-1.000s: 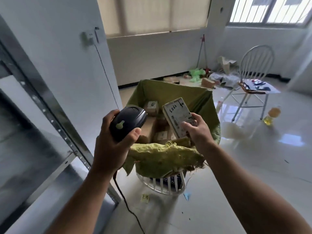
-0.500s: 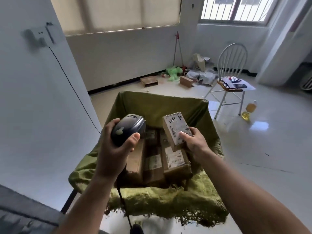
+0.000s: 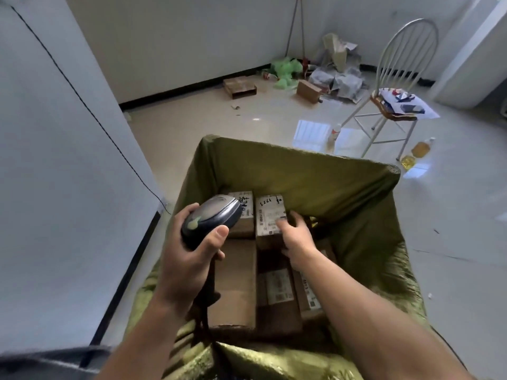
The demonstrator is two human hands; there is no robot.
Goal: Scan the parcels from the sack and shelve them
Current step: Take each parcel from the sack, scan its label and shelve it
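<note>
Sack [image 3: 301, 171], green woven, stands open on the floor [image 3: 208, 122], its mouth spread wide, and cardboard parcels are packed inside. Left hand [image 3: 192, 259] grips a dark barcode scanner [image 3: 212, 218]: fingers are wrapped round the handle, the thumb is up by the scanner head, and the head points toward the far side of the sack. The scanner's black lead drops down past the wrist. Right hand [image 3: 297, 234] is down in the sack on a labelled parcel [image 3: 267, 212], with the thumb on the white label and the fingers curled round the parcel's right side. That parcel lies at the far wall of the sack, label up, with handwritten digits across the top. Just left of it sits a second small parcel [image 3: 245, 212], half hidden by the scanner. Nearer the sack's front edge lie a plain brown box [image 3: 236, 281] and two more labelled boxes [image 3: 277, 289], touching side by side. Off to the right on the floor stand a white metal chair [image 3: 406, 64] with papers on its seat and an oil bottle [image 3: 417, 153] by its leg. The far corner holds loose cartons [image 3: 240, 87], green bags [image 3: 285, 68] and crumpled paper.
</note>
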